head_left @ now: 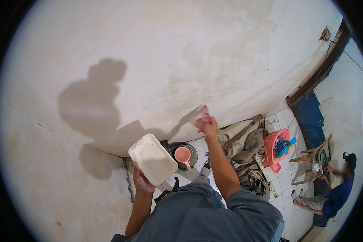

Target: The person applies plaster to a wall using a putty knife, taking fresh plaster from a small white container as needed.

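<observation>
My left hand (142, 179) grips a white rectangular tray (152, 158) holding pale, creamy filler or paint, with crusted smears on its rim. My right hand (209, 127) is closed on a pink, white-smeared spreader (199, 117), held at or very near the white plastered wall (213, 56); I cannot tell whether it touches. The wall carries faint beige patches and my shadow. Below, between the tray and my right forearm, a pink dipper (182, 154) sits on a dark round container (191, 148).
Sacks and poles (246, 141) lie along the wall's foot on the tiled floor (288, 173), beside a pink tub (272, 147) with blue items. At the right, another person (336, 193) in a blue top and cap has their hands at a wooden chair (310, 157) holding some objects.
</observation>
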`<action>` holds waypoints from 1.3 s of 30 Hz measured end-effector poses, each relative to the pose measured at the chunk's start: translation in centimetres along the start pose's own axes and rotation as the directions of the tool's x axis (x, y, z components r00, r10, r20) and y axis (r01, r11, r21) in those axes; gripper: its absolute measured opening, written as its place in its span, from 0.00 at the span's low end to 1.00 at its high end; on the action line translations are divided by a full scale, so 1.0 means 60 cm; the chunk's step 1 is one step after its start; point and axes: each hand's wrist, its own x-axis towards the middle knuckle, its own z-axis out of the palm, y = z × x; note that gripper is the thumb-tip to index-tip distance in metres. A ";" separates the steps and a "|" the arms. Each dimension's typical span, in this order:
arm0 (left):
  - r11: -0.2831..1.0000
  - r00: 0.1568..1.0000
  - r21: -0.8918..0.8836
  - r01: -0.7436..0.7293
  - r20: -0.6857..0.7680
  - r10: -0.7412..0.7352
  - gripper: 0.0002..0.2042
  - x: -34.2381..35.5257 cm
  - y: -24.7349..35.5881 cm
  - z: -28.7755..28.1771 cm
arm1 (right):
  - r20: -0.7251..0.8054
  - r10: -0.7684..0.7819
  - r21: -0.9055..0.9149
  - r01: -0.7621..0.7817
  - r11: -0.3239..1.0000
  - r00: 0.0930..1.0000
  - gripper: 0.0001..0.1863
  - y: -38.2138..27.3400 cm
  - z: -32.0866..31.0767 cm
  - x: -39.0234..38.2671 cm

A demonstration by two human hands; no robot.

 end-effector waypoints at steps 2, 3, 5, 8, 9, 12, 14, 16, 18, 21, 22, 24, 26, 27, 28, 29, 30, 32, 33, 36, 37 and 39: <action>1.000 1.000 -0.015 0.008 -0.002 -0.008 0.27 0.004 -0.004 0.008 | -0.063 0.030 0.072 -0.025 0.997 0.998 0.07 -0.016 -0.064 0.056; 1.000 1.000 -0.018 0.009 -0.001 -0.009 0.27 0.006 -0.006 0.012 | -0.111 0.074 0.133 -0.059 0.989 0.991 0.05 -0.032 -0.085 0.086; 1.000 1.000 0.006 -0.014 -0.013 0.014 0.27 0.007 -0.010 0.019 | -0.157 0.125 0.195 -0.093 0.976 0.980 0.06 -0.060 -0.110 0.140; 1.000 1.000 -0.006 0.005 -0.030 -0.006 0.27 0.010 -0.016 0.019 | -0.057 0.106 0.334 -0.081 0.939 0.993 0.04 -0.097 -0.092 0.192; 1.000 0.999 -0.003 -0.001 -0.038 0.001 0.27 0.009 -0.018 0.020 | -0.228 0.021 0.233 0.034 0.972 0.973 0.04 -0.109 -0.040 0.185; 1.000 0.999 0.006 0.006 -0.050 -0.006 0.27 0.011 -0.026 0.028 | -0.197 -0.583 -0.499 0.431 0.751 0.788 0.11 -0.090 0.055 0.121; 1.000 0.998 0.019 -0.008 -0.062 0.009 0.26 0.008 -0.022 0.019 | 0.001 -0.487 -0.548 0.408 0.730 0.873 0.13 -0.092 0.121 0.019; 1.000 1.000 0.021 -0.009 -0.027 0.010 0.26 0.011 -0.025 0.028 | 0.119 -0.485 -0.431 0.485 0.761 0.866 0.15 -0.055 0.098 -0.003; 0.999 1.000 0.026 -0.026 -0.001 0.026 0.26 0.014 -0.025 0.033 | 0.137 -0.523 -0.468 0.520 0.714 0.841 0.16 -0.043 0.074 -0.002; 1.000 0.999 0.005 -0.018 -0.030 0.018 0.27 0.011 -0.025 0.028 | -0.101 -0.479 -0.553 0.351 0.755 0.872 0.15 -0.055 0.024 0.034; 1.000 0.998 0.007 -0.024 -0.049 0.025 0.27 0.010 -0.024 0.023 | -0.160 -0.529 -0.635 0.323 0.702 0.834 0.15 -0.075 0.025 0.047; 1.000 0.999 0.010 -0.014 -0.050 0.014 0.27 0.017 -0.027 0.026 | -0.270 -0.592 -0.598 0.350 0.721 0.759 0.16 -0.089 0.041 0.102; 1.000 1.000 0.030 0.007 -0.020 -0.006 0.27 0.022 -0.034 0.025 | -0.293 -0.651 -0.706 0.301 0.641 0.700 0.17 -0.089 0.088 0.133; 0.999 1.000 0.035 0.016 -0.021 -0.015 0.27 0.023 -0.039 0.022 | -0.216 -0.650 -0.823 0.223 0.523 0.728 0.18 -0.078 0.146 0.124; 1.000 1.000 0.017 0.010 -0.025 -0.009 0.27 0.022 -0.038 0.016 | -0.122 -0.700 -0.856 0.282 0.433 0.704 0.19 -0.059 0.205 0.084; 1.000 1.000 -0.005 0.001 -0.026 -0.001 0.27 0.022 -0.036 0.012 | -0.023 -0.743 -0.877 0.344 0.336 0.669 0.21 -0.045 0.247 0.035; 1.000 0.999 -0.004 -0.009 -0.036 0.009 0.27 0.018 -0.031 0.010 | 0.080 -0.649 -0.836 0.405 0.370 0.757 0.20 -0.041 0.265 -0.020; 1.000 0.999 0.001 -0.005 -0.054 0.005 0.27 0.013 -0.028 0.020 | 0.223 -0.520 -0.693 0.510 0.510 0.824 0.17 -0.005 0.239 -0.084; 1.000 0.999 -0.005 -0.004 -0.053 0.004 0.27 0.016 -0.030 0.020 | 0.267 -0.490 -0.579 0.545 0.607 0.830 0.16 0.019 0.212 -0.095; 1.000 0.999 -0.015 0.007 -0.031 -0.007 0.27 0.019 -0.031 0.027 | 0.268 -0.150 -0.199 0.207 0.958 0.952 0.16 0.079 0.090 -0.070; 1.000 1.000 -0.004 0.017 -0.015 -0.017 0.27 0.020 -0.030 0.042 | 0.219 -0.009 -0.087 0.029 0.996 0.976 0.17 0.111 0.031 -0.025; 1.000 1.000 0.004 0.007 -0.028 -0.007 0.27 0.016 -0.026 0.039 | 0.189 0.102 -0.030 -0.098 0.995 0.977 0.14 0.107 -0.053 0.029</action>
